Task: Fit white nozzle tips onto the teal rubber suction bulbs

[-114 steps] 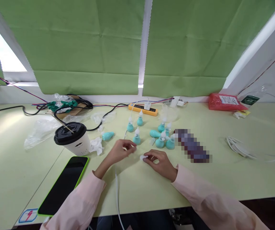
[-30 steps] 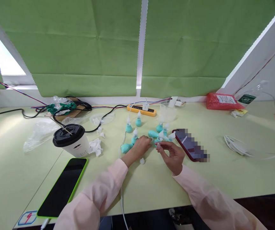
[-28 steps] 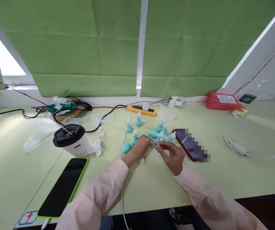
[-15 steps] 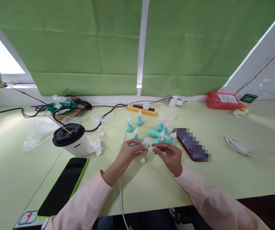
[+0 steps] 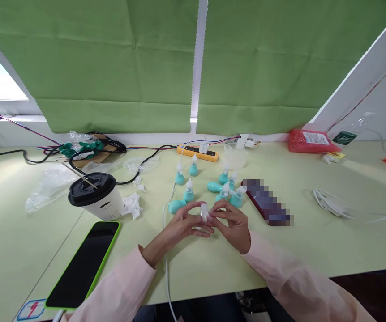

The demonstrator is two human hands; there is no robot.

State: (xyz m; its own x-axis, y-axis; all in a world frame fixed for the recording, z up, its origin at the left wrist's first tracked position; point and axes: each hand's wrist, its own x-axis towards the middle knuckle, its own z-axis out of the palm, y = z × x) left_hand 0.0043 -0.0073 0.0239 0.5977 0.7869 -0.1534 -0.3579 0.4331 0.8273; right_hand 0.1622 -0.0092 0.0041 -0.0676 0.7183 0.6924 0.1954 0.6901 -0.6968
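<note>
Bulbs (image 5: 188, 196) in teal come to nine as far as I can tell: four beyond the left hand (image 5: 184, 224), one lying on its side just by it, and five crowded beyond the right hand (image 5: 231, 223), one of those lying too. Phones number two, the green-edged phone (image 5: 83, 264) left of the left hand and the red-edged phone (image 5: 267, 203) right of the right hand. One clear plastic piece (image 5: 204, 212), short, colourless and roughly tubular, sits between both hands above the bench (image 5: 209, 277); the left hand grips it between thumb and fingers, the right hand's fingertips close on its right side. Left of and beyond the left hand stands one white cup (image 5: 105, 205), its black lid (image 5: 92, 187) hiding the contents.
</note>
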